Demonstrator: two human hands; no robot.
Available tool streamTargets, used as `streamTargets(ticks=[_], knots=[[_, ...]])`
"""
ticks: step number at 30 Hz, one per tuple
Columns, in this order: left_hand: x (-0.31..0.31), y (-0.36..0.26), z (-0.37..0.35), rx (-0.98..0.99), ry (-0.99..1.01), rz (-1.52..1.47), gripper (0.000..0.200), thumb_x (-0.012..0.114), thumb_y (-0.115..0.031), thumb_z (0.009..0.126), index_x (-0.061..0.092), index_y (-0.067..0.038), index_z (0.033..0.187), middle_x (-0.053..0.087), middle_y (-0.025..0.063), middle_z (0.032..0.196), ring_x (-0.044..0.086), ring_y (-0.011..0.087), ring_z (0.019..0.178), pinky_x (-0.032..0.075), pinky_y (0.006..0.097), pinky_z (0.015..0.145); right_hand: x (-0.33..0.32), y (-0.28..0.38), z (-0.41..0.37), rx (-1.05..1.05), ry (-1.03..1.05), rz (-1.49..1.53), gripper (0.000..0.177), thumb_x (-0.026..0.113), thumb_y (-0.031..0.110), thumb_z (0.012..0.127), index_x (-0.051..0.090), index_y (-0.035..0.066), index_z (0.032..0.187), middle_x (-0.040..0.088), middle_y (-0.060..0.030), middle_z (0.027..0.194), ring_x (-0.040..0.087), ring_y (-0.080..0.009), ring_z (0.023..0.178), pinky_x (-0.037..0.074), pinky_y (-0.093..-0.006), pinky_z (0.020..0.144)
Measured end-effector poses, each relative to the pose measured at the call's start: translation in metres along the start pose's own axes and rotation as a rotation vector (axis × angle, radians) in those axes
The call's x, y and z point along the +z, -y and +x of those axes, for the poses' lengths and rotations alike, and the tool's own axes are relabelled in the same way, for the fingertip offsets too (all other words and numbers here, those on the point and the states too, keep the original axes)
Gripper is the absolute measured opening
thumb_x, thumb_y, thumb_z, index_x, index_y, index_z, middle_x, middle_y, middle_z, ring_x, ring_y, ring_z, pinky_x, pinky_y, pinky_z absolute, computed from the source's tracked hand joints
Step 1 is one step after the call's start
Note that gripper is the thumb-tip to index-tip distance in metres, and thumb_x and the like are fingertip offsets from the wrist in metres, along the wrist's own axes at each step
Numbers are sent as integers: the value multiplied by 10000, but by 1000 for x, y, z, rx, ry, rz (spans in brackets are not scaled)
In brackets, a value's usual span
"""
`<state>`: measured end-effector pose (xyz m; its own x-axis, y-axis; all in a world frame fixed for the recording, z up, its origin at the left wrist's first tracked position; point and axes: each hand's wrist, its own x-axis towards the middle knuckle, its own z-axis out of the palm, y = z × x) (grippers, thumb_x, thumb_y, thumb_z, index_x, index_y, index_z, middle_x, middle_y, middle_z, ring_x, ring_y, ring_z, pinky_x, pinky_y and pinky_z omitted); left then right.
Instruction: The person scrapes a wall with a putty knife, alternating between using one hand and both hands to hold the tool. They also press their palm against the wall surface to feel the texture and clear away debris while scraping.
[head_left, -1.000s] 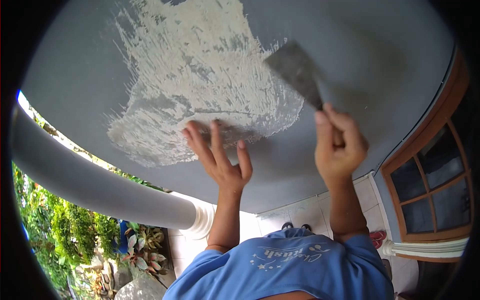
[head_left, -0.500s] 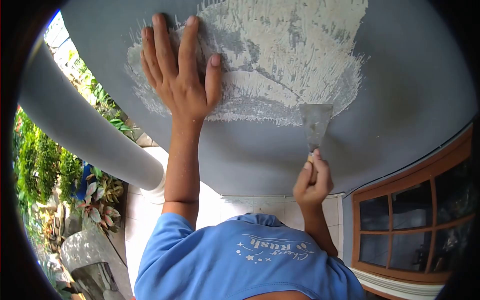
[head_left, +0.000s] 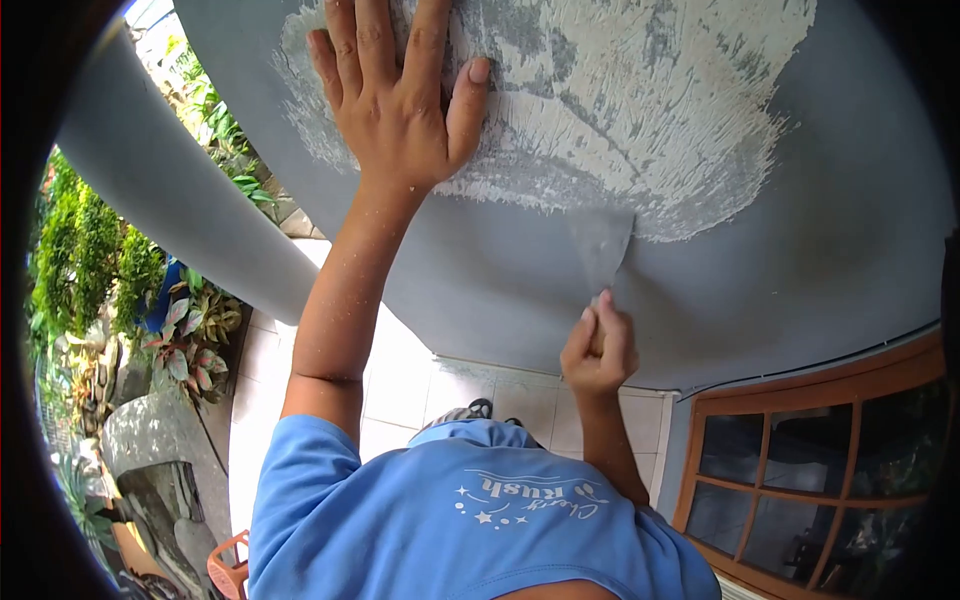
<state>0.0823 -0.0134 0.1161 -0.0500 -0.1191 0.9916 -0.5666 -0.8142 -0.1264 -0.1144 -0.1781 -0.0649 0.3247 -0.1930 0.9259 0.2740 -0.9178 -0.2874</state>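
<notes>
My left hand [head_left: 405, 125] lies flat against the scraped patch of wall, fingers spread and pointing up. In my right hand [head_left: 600, 345] is a putty knife [head_left: 600, 242], its handle wrapped by the fingers and its wide metal blade pointing up. The blade, a little blurred, is at the lower edge of the rough patch [head_left: 690, 130], where whitish and grey material shows through the grey paint. Smooth grey wall [head_left: 500, 280] surrounds this patch. Pale specks dot my left forearm.
A thick grey column [head_left: 190, 190] stands at the left, with green plants [head_left: 75, 240] and stones beyond it. Pale floor tiles [head_left: 400, 400] lie below. A brown-framed window [head_left: 760, 480] is at the lower right. Part of an orange object [head_left: 228, 570] shows at the bottom left.
The putty knife has moved slightly left and tilted, with its blade lower on the patch's edge. My left hand stays on the wall while the whole view has shifted.
</notes>
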Motion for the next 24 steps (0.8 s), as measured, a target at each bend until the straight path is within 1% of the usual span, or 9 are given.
streamTargets(ticks=[2, 3, 5, 7, 9, 13, 19, 22, 24], knots=[[-5, -3, 4, -1, 3, -35, 591, 378, -399, 976, 499, -27, 1418, 353, 290, 1514, 318, 450, 1420, 154, 553, 1166, -1, 4, 46, -63, -80, 34, 315, 641, -56, 848, 608, -73, 1161, 626, -118, 803, 624, -182, 599, 505, -260, 497], [7, 9, 4, 99, -107, -43, 590, 385, -416, 978, 514, -29, 1405, 366, 290, 1502, 335, 453, 1406, 188, 562, 1152, -4, 6, 60, -47, -86, 80, 305, 635, -62, 849, 610, -71, 1153, 623, -115, 803, 626, -176, 611, 502, -254, 502], [-6, 14, 10, 157, -21, 14, 594, 389, -439, 978, 524, -43, 1400, 378, 282, 1496, 342, 449, 1402, 204, 561, 1148, -6, 11, 78, -15, -102, 174, 285, 623, -74, 851, 613, -68, 1136, 618, -109, 805, 629, -165, 636, 494, -242, 511], [-29, 22, 16, 150, 181, 91, 601, 387, -481, 980, 535, -78, 1402, 365, 259, 1517, 322, 437, 1421, 176, 546, 1165, -1, 1, 60, 65, -91, 237, 264, 614, -79, 853, 613, -67, 1117, 618, -109, 817, 630, -159, 659, 496, -237, 537], [-17, 41, 0, 186, 110, 38, 598, 378, -481, 984, 531, -88, 1408, 353, 247, 1531, 299, 431, 1436, 141, 534, 1177, -4, 1, 30, 227, 21, 264, 234, 598, -91, 857, 610, -71, 1089, 623, -116, 837, 638, -164, 689, 511, -251, 582], [-20, 36, -1, 118, 131, 12, 576, 367, -473, 992, 523, -125, 1424, 356, 206, 1546, 270, 408, 1458, 89, 520, 1192, 1, 13, 2, 110, -10, 91, 215, 595, -86, 874, 604, -82, 1089, 642, -132, 851, 642, -156, 683, 510, -248, 577], [-29, 36, 0, 100, 170, -66, 541, 459, -434, 951, 529, -179, 1424, 381, 177, 1539, 303, 399, 1446, 123, 528, 1184, -1, 37, 80, 307, -197, 81, 181, 611, -29, 905, 621, -46, 1086, 663, -120, 818, 676, -182, 666, 535, -276, 600], [-22, 41, -2, 129, 94, -112, 539, 456, -426, 953, 516, -191, 1435, 375, 169, 1544, 295, 389, 1451, 117, 532, 1186, 20, 48, 50, 176, -218, -95, 178, 613, 2, 916, 622, -38, 1090, 697, -139, 864, 710, -202, 724, 551, -294, 625], [-22, 40, -6, 121, 87, -143, 533, 450, -409, 958, 497, -206, 1448, 365, 154, 1552, 288, 370, 1456, 97, 532, 1191, 40, 55, 7, 235, -189, -190, 158, 611, 20, 923, 627, -29, 1072, 712, -153, 900, 726, -228, 771, 563, -305, 653]])
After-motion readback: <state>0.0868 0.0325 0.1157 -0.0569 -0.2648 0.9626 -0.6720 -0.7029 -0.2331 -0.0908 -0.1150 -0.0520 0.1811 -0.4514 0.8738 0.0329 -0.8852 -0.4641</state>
